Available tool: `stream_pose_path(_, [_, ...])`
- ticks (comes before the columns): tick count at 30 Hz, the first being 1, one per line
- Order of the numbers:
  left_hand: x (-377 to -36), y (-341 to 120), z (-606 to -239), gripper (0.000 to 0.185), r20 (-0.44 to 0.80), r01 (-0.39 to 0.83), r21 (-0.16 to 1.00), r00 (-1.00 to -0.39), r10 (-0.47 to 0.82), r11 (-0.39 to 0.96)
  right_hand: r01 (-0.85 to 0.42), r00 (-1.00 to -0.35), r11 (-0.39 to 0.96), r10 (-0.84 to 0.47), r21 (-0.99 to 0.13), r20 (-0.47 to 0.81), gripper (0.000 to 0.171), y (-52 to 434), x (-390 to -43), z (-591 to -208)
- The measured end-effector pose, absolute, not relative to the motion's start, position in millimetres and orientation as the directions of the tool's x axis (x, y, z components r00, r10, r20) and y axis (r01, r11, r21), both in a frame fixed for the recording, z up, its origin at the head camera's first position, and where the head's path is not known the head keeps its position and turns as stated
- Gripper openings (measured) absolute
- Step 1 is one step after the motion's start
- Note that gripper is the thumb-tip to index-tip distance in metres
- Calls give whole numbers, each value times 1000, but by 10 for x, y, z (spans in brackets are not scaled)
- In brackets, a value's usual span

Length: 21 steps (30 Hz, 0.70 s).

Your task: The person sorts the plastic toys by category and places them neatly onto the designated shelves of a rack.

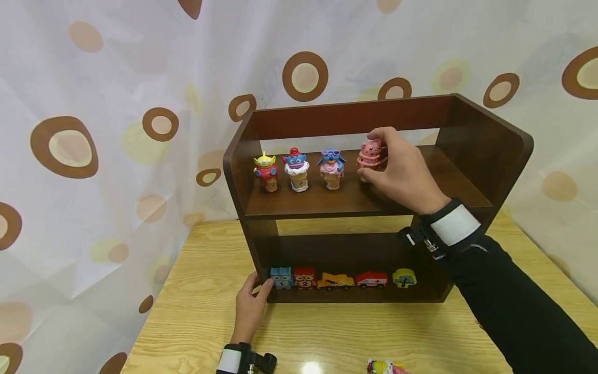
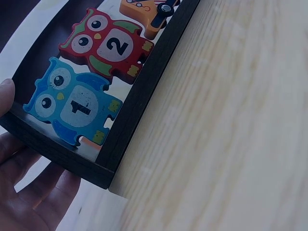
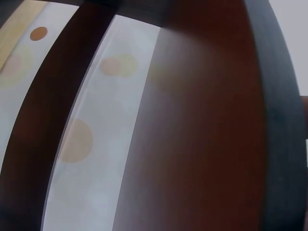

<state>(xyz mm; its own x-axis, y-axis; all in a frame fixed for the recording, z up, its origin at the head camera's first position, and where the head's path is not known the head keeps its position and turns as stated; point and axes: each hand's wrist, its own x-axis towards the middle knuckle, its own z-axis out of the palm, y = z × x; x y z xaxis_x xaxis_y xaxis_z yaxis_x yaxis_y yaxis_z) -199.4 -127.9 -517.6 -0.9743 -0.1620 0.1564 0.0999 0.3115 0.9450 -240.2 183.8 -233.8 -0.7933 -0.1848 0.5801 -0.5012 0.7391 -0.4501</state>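
Note:
My right hand (image 1: 405,169) holds a pink ice-cream-cone figurine (image 1: 369,155) between thumb and fingers at the upper board of a dark brown two-tier shelf (image 1: 448,169). Left of it on that board stand a blue figurine with sunglasses (image 1: 331,169), a blue one with a red top (image 1: 297,170) and a green-headed one in red (image 1: 267,172). Low down, my left hand (image 1: 249,307) grips the shelf's left side panel, thumb inside and fingers outside. Near that thumb sits a blue owl block (image 2: 79,108) marked 1. The right wrist view shows only the shelf and backdrop, not the figurine.
Along the lower tier stand a red owl block (image 1: 305,278) marked 2, a yellow digger (image 1: 335,281), a red-and-white ambulance (image 1: 371,279) and a yellow tree block (image 1: 404,278). A colourful toy (image 1: 385,367) lies at the wooden table's (image 1: 327,332) near edge. A patterned cloth (image 1: 140,218) hangs behind.

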Motion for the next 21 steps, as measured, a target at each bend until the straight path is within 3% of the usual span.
stream_pose_path(21, [-1996,-1283,-5170,44,135,80,949,-977,-165,305,-500,-809,758,-236,-418,539,66,1789,-2419,-2415])
